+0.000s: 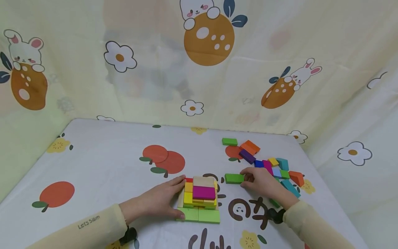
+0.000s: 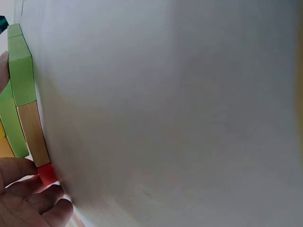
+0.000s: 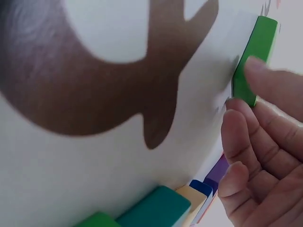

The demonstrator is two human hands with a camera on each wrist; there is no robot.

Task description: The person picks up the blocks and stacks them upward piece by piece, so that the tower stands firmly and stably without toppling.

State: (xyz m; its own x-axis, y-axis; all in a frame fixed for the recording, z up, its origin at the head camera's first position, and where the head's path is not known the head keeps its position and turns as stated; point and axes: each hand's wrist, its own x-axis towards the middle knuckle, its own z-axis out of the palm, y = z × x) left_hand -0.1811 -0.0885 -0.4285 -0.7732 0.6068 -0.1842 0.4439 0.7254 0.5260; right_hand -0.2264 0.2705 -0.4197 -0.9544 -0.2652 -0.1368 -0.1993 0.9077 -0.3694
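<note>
At the table's middle stands a stack of toy blocks (image 1: pixel 203 193), with a magenta block (image 1: pixel 203 193) on its near face and two light green blocks (image 1: pixel 209 217) along the front. My left hand (image 1: pixel 158 199) rests along the stack's left side, the thumb at the front light green block and the fingertips by a red block (image 2: pixel 46 174) at the back. To the right, my right hand (image 1: pixel 262 183) pinches the right end of a green block (image 1: pixel 234 178) between thumb and fingers, close over the table. In the right wrist view this green block (image 3: pixel 258 52) shows its long side.
Loose coloured blocks lie beyond and around my right hand, among them an orange block (image 1: pixel 296 178), a purple block (image 1: pixel 247 156) and a teal block (image 1: pixel 290 188). Farther back is another green block (image 1: pixel 229 141). A patterned curtain (image 1: pixel 149 83) hangs behind the table.
</note>
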